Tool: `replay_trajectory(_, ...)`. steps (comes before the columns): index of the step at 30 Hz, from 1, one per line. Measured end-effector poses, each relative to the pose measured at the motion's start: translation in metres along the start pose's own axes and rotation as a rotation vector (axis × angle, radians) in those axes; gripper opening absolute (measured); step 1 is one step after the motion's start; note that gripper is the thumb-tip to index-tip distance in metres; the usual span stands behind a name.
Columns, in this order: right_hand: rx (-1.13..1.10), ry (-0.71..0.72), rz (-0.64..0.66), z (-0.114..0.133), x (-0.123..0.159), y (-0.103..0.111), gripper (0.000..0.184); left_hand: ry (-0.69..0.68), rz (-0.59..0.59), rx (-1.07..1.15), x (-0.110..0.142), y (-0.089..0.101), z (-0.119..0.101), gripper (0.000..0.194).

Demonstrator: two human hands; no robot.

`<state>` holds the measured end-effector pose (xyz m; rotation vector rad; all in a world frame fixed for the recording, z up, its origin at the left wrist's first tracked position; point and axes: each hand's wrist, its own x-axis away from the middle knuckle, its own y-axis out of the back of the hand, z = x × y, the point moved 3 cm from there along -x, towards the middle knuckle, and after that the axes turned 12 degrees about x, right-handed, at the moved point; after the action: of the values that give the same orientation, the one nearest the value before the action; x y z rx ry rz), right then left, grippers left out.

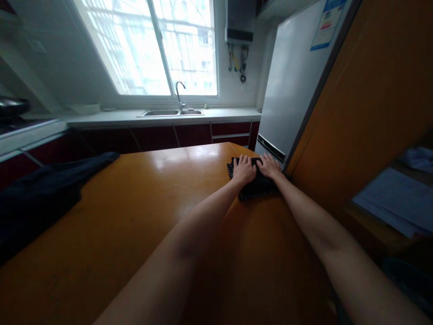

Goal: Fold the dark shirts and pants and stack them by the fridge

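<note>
A folded black cloth (259, 184) with white stitch-like marks along its edges lies near the far right end of the wooden table (162, 194). On its left part rests my left hand (245, 170), palm down with the fingers stretched forward. My right hand (269, 166) lies flat on the cloth's right part, fingers also extended. Both hands press from above and neither grips it. Part of the cloth is hidden under the hands and the right forearm. I cannot tell what kind of garment or cloth it is.
Dark blue clothing (50, 194) lies on the table's left side. Beyond the table are a counter with a sink (162, 113) and faucet (180, 95), beneath a window. A fridge (291, 76) and a wooden panel (365, 90) stand at the right, with papers (395, 198) on a shelf.
</note>
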<state>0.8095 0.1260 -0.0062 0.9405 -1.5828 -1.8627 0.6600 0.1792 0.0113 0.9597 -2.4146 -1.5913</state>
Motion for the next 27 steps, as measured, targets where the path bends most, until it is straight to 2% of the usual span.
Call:
replay_trajectory(5, -0.007, 0.011, 0.012, 0.0, 0.002, 0.002, 0.064, 0.197, -0.046, 0.066, -0.001, -0.001, 0.019, 0.071)
replay_trajectory(11, -0.036, -0.091, 0.074, -0.03, 0.008, 0.012, 0.07, 0.243, -0.126, 0.106, 0.01, -0.003, 0.022, 0.069)
replay_trajectory(16, -0.007, -0.108, 0.031, -0.047, 0.029, 0.032, 0.062, 0.265, -0.067, 0.116, 0.008, 0.006, 0.015, 0.071)
replay_trajectory(19, 0.017, -0.04, -0.082, -0.042, 0.046, 0.042, 0.056, 0.189, -0.044, 0.066, 0.012, 0.012, 0.0, 0.07)
replay_trajectory(21, 0.043, 0.051, -0.135, -0.035, 0.059, 0.042, 0.055, 0.061, -0.029, 0.046, 0.022, 0.012, -0.012, 0.068)
replay_trajectory(23, 0.069, 0.105, -0.13, -0.032, 0.071, 0.035, 0.055, -0.058, 0.031, 0.047, 0.038, 0.007, -0.021, 0.066)
replay_trajectory(25, 0.079, 0.073, -0.105, -0.035, 0.081, 0.026, 0.055, -0.122, 0.068, 0.037, 0.056, 0.001, -0.023, 0.063)
replay_trajectory(27, 0.074, 0.018, -0.101, -0.042, 0.089, 0.019, 0.056, -0.148, 0.029, 0.008, 0.071, -0.002, -0.019, 0.059)
